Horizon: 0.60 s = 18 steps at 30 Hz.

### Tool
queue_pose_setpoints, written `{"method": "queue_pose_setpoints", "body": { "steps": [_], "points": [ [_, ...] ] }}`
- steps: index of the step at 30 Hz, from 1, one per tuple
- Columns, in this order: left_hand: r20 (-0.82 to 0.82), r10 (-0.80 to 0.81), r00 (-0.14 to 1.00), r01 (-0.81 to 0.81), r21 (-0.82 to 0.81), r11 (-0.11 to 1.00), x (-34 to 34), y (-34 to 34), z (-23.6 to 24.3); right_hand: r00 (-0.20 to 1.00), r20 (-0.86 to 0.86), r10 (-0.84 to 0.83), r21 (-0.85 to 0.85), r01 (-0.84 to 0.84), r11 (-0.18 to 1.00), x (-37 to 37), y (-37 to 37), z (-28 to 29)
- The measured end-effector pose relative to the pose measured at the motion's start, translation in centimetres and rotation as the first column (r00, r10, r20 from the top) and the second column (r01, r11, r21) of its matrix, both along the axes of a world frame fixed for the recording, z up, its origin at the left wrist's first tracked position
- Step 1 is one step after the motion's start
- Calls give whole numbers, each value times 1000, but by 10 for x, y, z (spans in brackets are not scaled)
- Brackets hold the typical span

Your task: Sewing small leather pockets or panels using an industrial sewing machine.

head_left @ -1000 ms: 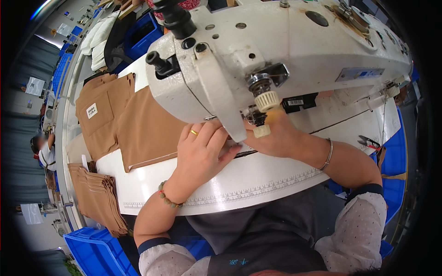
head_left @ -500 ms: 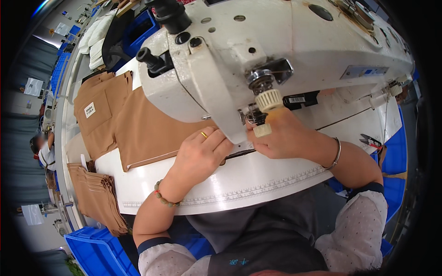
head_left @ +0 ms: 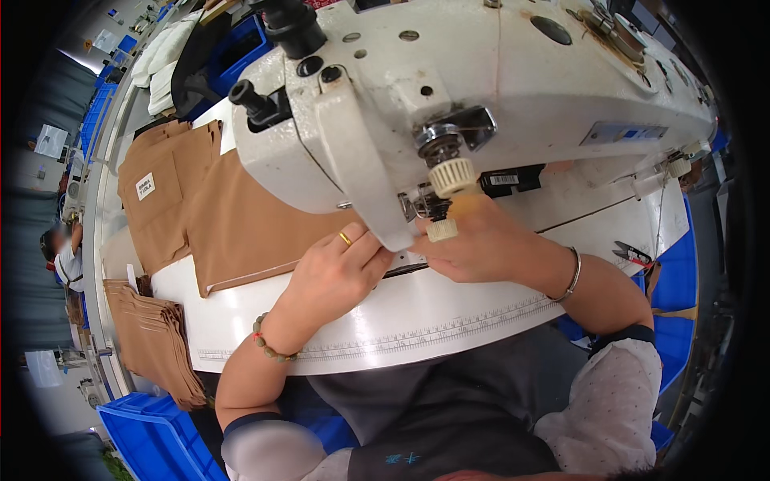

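Since the earlier frames, both hands have shifted a little up-frame and closer under the sewing machine head (head_left: 449, 104), which now fills more of the upper centre.

Left hand (head_left: 337, 268): centre of frame, palm down, fingers bent and pressing flat on the tan fabric piece (head_left: 241, 228) at its right edge; nothing is gripped. Gold ring on one finger, bead bracelet (head_left: 269, 346) at the wrist.

Right hand (head_left: 473, 244): just right of centre, tucked beneath the machine's needle area; fingertips hidden behind the cream knob (head_left: 453, 176), so whether it pinches anything cannot be told. Metal bangle (head_left: 571, 276) on the wrist.

Tan fabric piece: lies flat on the white table (head_left: 417, 317), left of centre, running under the machine head.

Also present: further tan pieces (head_left: 156, 192) at upper left, one with a white label; a stack of tan pieces (head_left: 152, 337) at lower left; blue bin (head_left: 148, 437) at bottom left; small snips (head_left: 634, 255) at right.
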State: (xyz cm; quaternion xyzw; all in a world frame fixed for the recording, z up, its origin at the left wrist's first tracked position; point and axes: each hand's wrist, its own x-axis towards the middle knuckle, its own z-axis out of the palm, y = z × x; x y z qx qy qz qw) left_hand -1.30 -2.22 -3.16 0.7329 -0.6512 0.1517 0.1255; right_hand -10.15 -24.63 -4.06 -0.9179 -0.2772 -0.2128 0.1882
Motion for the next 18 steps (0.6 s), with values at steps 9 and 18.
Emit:
{"method": "queue_pose_setpoints", "body": {
  "steps": [9, 18],
  "points": [
    [79, 9, 997, -8, -7, 1000, 2, 0, -6, 1000, 18, -23, 20, 22, 1000, 3, 2, -7],
    [35, 75, 997, -76, 15, 997, 18, -6, -10, 984, 97, -150, 34, 147, 988, 15, -1, -27]
  ]
}}
